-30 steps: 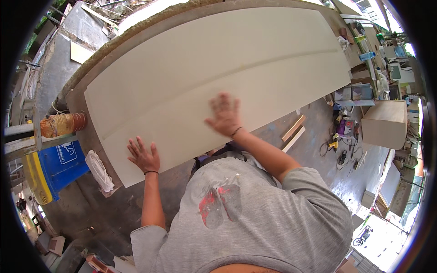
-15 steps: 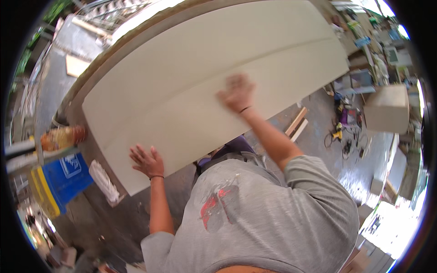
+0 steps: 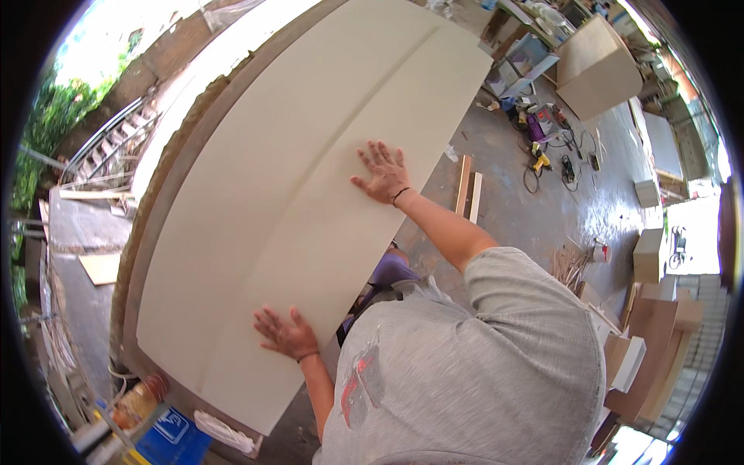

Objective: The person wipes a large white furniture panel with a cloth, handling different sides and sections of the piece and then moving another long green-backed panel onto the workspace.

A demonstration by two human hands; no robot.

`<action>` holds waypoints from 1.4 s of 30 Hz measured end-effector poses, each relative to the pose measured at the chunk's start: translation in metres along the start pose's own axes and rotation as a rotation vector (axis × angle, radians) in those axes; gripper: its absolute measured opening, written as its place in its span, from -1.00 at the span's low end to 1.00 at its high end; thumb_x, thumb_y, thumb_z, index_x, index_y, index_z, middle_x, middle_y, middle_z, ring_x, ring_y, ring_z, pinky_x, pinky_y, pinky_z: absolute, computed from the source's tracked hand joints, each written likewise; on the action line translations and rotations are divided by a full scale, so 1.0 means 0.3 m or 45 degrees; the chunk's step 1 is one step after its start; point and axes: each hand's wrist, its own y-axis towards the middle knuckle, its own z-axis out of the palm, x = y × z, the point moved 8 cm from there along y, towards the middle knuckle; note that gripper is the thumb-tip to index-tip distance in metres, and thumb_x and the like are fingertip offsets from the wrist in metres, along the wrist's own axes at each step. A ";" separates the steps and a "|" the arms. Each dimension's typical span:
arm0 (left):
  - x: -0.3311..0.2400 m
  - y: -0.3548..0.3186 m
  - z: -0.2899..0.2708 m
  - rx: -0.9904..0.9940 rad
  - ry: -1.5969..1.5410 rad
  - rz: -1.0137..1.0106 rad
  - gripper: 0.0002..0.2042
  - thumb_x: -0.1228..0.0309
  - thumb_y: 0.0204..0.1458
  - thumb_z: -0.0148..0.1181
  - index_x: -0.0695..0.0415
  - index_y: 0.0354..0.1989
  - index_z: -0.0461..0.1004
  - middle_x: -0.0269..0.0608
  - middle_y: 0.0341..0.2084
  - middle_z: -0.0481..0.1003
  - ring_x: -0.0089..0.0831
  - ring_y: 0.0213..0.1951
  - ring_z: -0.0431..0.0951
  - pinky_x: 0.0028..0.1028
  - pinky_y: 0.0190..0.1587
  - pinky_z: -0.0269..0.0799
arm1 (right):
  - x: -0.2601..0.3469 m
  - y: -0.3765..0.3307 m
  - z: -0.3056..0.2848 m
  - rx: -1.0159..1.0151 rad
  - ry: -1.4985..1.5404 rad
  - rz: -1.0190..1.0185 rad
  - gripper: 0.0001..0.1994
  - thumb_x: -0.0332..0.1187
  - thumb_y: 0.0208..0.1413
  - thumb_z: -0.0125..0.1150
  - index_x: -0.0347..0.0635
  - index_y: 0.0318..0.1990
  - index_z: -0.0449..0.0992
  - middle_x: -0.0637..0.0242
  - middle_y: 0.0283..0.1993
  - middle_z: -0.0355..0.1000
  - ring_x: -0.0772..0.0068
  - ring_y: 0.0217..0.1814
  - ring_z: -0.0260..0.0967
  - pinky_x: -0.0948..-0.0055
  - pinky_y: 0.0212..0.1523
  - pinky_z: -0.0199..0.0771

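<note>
A large pale cream sheet [image 3: 232, 256] lies flat across a brown-edged table [image 3: 133, 310] before me. A faint raised line or crease runs lengthwise along it. Near the sheet's close edge, towards its lower end, my left hand [image 3: 287, 332] rests flat with fingers spread. Farther along the same sheet, my right hand [image 3: 380, 173] lies palm down, its fingers apart. Neither hand grips anything. Each wrist wears a thin dark band.
Two wood strips [image 3: 469, 190] lie on the grey floor to the right, with corded power tools [image 3: 540, 159] beyond. A plywood box [image 3: 597, 66] stands farther back. At lower left are a blue container [image 3: 172, 435], a bottle [image 3: 139, 399] and a white cloth bundle [image 3: 225, 431].
The view has turned, so the sheet now slants more steeply. My right hand, blurred by motion before, is now sharp and lies flat nearer the sheet's close edge. Both hands remain open.
</note>
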 end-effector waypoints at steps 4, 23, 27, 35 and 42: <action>0.034 0.006 0.007 0.030 0.028 -0.076 -0.28 -0.21 0.08 -0.24 -0.01 0.32 0.01 -0.15 0.34 -0.09 -0.09 0.36 -0.15 0.29 0.19 -0.32 | -0.333 0.151 -0.069 0.013 -0.011 0.262 -0.22 0.33 0.06 -0.32 0.13 0.37 -0.11 0.31 0.46 -0.33 0.29 0.50 -0.49 0.02 0.39 -0.55; 0.469 0.000 0.138 0.302 0.793 -0.493 -0.35 -0.17 0.14 -0.35 -0.18 0.36 -0.18 -0.20 0.36 -0.20 -0.11 0.36 -0.20 0.07 0.24 -0.15 | -1.370 0.744 -0.232 -0.152 0.076 0.741 -0.12 0.36 0.03 -0.31 -0.05 0.37 -0.14 0.13 0.45 -0.36 0.19 0.50 -0.51 0.16 0.40 -0.51; 0.455 0.024 0.166 0.458 0.773 -0.605 -0.36 -0.14 0.15 -0.30 -0.15 0.36 -0.14 -0.08 0.35 -0.18 -0.04 0.35 -0.18 -0.09 0.30 -0.15 | -1.534 0.825 -0.262 -0.155 0.069 1.003 -0.13 0.35 0.04 -0.32 -0.05 0.37 -0.16 0.15 0.46 -0.37 0.21 0.50 -0.52 0.11 0.40 -0.51; -0.075 0.188 0.057 0.065 0.236 -0.856 -0.33 -0.12 0.17 -0.33 0.06 0.34 -0.09 -0.24 0.36 -0.13 -0.29 0.37 -0.15 0.07 0.23 -0.12 | -1.072 0.935 -0.197 0.032 -0.030 0.243 -0.24 0.25 0.10 -0.33 0.04 0.37 -0.15 0.32 0.47 -0.36 0.26 0.50 -0.49 -0.01 0.38 -0.46; -0.032 0.205 0.087 -0.296 0.137 -0.345 -0.40 -0.04 0.19 -0.25 0.01 0.33 -0.01 -0.19 0.34 -0.06 -0.25 0.35 -0.07 0.06 0.20 -0.05 | -1.351 1.189 -0.250 -0.079 0.041 0.573 -0.25 0.20 0.12 -0.32 0.01 0.37 -0.18 0.36 0.47 -0.34 0.31 0.50 -0.47 -0.01 0.39 -0.48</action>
